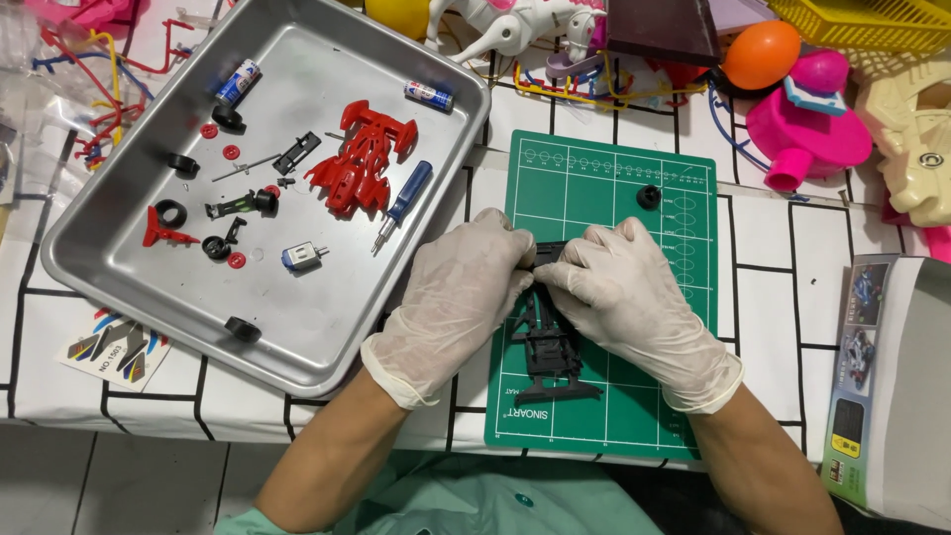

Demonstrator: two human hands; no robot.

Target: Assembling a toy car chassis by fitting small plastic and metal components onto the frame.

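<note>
Left hand: a gloved left hand (456,297) is seen at the centre of the frame, its fingers (510,260) clamped on the upper end of a black toy car chassis (548,342).
Right hand: a gloved right hand (624,297) is set just beside the left at 3 o'clock, its fingers (567,272) pinched on the same end of the chassis.
Chassis: the part is held over a green cutting mat (654,376), its lower end pointing to 6 o'clock; whether it touches the mat cannot be told.
Mat: a small black wheel (649,196) is seen lying on it at 1 o'clock of the hands.
Tray: a metal tray (129,253) is placed on the worktop at 10 o'clock of the hands; a red car body shell (359,163), a blue-handled screwdriver (404,201), a small motor (300,257) and two batteries are laid in it.
Background: coloured plastic toys are heaped at 12 to 2 o'clock, an orange egg (760,54) among them.
</note>
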